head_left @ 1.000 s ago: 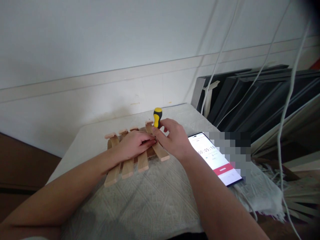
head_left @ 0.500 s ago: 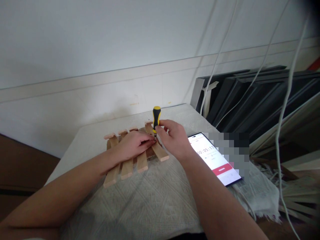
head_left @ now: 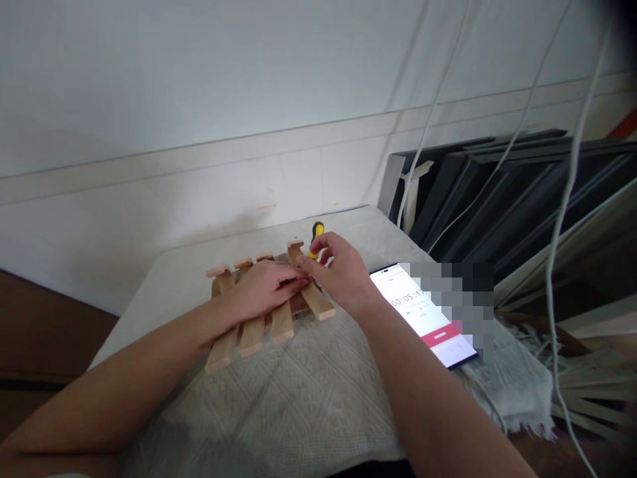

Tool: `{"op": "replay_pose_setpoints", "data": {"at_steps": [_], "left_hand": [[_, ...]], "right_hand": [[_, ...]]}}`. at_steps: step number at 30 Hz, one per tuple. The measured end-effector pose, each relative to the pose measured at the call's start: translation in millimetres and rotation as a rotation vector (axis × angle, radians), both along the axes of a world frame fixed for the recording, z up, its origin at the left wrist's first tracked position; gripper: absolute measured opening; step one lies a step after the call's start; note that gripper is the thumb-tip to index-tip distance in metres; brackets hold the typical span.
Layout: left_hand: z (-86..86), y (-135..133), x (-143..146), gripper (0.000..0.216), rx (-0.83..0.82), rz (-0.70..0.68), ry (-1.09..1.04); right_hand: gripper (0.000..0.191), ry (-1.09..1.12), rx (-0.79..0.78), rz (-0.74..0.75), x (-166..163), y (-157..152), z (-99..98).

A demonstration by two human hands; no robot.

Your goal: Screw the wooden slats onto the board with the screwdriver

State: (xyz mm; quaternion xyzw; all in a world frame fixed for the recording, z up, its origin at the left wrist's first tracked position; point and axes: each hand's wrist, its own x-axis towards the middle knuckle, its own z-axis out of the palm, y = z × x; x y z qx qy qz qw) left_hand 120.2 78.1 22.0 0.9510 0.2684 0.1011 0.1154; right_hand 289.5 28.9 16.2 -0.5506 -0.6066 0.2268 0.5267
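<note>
A wooden rack of several light slats (head_left: 251, 332) lies on the white cloth-covered table (head_left: 308, 398). My left hand (head_left: 266, 287) rests flat across its middle, fingers stretched towards the rightmost slat (head_left: 318, 304). My right hand (head_left: 343, 273) is closed round a small screwdriver with a yellow and black handle (head_left: 316, 234), which leans to the right; only the handle's top shows above my fingers. The tip is hidden where both hands meet at the rightmost slat.
A phone (head_left: 423, 315) with a lit timer screen lies to the right of my right hand. Dark frames (head_left: 497, 192) lean against the wall beyond the table's right edge. White cables (head_left: 562, 219) hang down on the right.
The screwdriver stood upright with most of its handle showing; now it has dropped lower and tilted to the right inside my right hand. My left hand has stayed on the slats.
</note>
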Motion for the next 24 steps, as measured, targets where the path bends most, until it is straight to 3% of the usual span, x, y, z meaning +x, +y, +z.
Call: {"op": "replay_pose_setpoints", "data": {"at_steps": [4, 8, 12, 17, 20, 24], "left_hand": [[0.7, -1, 0, 0.027, 0.002, 0.021, 0.021], [0.7, -1, 0, 0.028, 0.011, 0.029, 0.041], [2.2, -3, 0, 0.028, -0.006, 0.003, 0.016], [5.0, -6, 1, 0.029, 0.000, 0.001, 0.012], [5.0, -6, 1, 0.029, -0.005, 0.003, 0.018], [3.0, -3, 0, 0.028, -0.007, -0.014, -0.007]], "right_hand": [[0.022, 0.029, -0.059, 0.070, -2, 0, -3.6], [0.009, -0.043, -0.113, 0.100, -4, 2, -4.5], [0.011, 0.069, -0.039, -0.041, 2, 5, -5.6], [0.021, 0.275, 0.077, -0.354, 16, 11, -11.7], [0.025, 0.117, 0.054, -0.390, 18, 15, -16.7], [0.034, -0.389, -0.137, -0.174, 11, 19, -27.3]]}}
